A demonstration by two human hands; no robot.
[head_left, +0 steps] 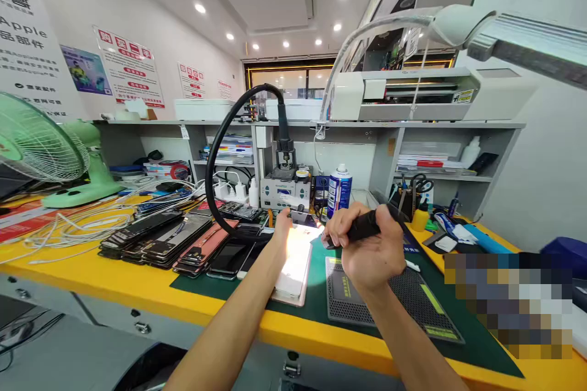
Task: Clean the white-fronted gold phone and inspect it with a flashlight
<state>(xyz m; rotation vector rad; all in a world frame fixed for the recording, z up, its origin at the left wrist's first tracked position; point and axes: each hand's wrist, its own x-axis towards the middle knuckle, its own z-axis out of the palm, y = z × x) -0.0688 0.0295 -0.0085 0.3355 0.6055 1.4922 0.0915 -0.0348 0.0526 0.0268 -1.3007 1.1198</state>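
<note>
My right hand (369, 247) is wrapped round a black flashlight (362, 227) whose lit head points left. The bright beam falls beside my left hand (283, 227), which pinches a small flat dark piece (300, 218); glare hides its exact kind. Under the beam lies a white phone (291, 281) on the green mat (316, 299), partly behind my left forearm. Just below my right hand, a grey perforated tray (351, 308) with yellow labels rests on the mat.
Stacks of phones (169, 238) and white cables (87, 229) fill the left. A hot-air station (275, 192), its black hose (211, 165) arching forward, and a blue spray can (339, 189) stand behind. A lamp arm (353, 43) hangs overhead; a green fan (77, 165) stands left.
</note>
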